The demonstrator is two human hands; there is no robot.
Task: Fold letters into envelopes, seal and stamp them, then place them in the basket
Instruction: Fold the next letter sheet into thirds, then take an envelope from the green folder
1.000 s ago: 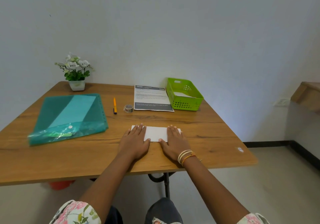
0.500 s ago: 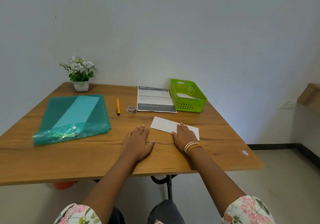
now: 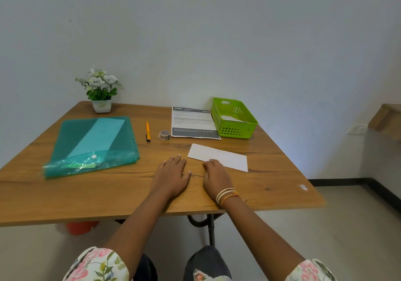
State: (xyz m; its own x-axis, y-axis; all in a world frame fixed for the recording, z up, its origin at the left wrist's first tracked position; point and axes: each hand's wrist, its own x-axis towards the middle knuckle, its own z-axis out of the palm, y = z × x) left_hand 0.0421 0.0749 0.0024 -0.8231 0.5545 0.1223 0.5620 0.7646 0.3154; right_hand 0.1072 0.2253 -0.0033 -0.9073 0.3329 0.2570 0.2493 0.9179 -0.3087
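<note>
A wooden table [image 3: 65, 194] fills the frame's middle. At centre left lies a teal folder [image 3: 71, 141] holding a pale sheet. At upper right, the green basket [image 3: 235, 132] holds white paper. The white envelope [image 3: 225, 157] lies right of centre; the right hand [image 3: 216, 177] rests flat, fingertips on its near edge. The left hand [image 3: 171, 175] lies flat on bare wood, fingers relaxed.

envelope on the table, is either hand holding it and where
Not gripped: the right hand rests its fingers on the white envelope at its near edge; the left hand lies flat beside it.
</note>
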